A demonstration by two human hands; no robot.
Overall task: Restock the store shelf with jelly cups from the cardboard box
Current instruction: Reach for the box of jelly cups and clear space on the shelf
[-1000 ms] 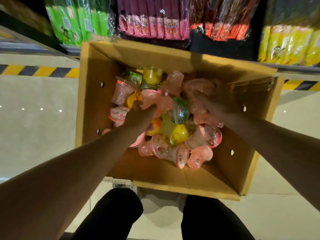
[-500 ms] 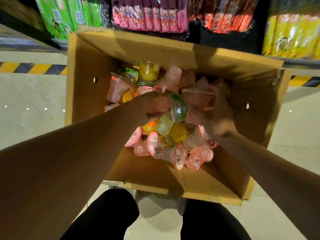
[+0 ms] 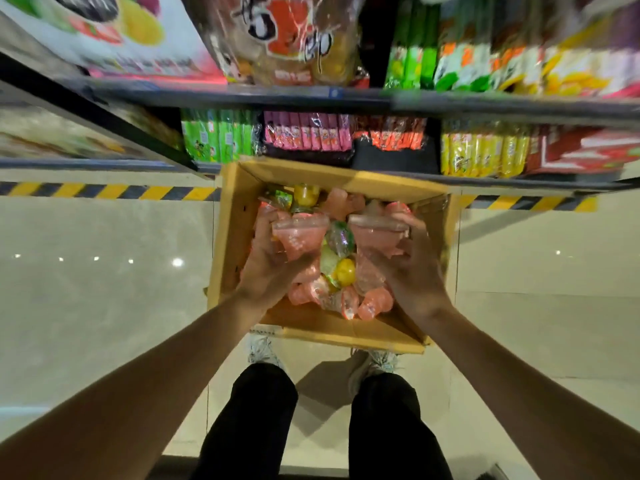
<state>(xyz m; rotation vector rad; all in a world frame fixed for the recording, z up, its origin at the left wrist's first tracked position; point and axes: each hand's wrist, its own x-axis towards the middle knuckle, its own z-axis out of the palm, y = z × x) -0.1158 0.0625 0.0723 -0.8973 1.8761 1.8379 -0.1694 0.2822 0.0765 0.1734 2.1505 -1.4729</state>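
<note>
1. The shelf (image 3: 346,98) is now filling the view beyond the box (image 3: 346,332), where half a second ago only its lowest row showed; I judge the person is turning from picking to placing.
2. The box is sitting on the floor (image 3: 104,306) just in front of the shelf, still holding a loose heap of cups (image 3: 341,271).
3. The left hand (image 3: 266,271), half a second ago down in the heap, is now rising above the box, gripping a pink cup (image 3: 299,239).
4. The right hand (image 3: 412,271) is likewise lifting above the box, closed around another pink cup (image 3: 375,237).
5. Both cups are hanging over the box, not yet shelved.
</note>
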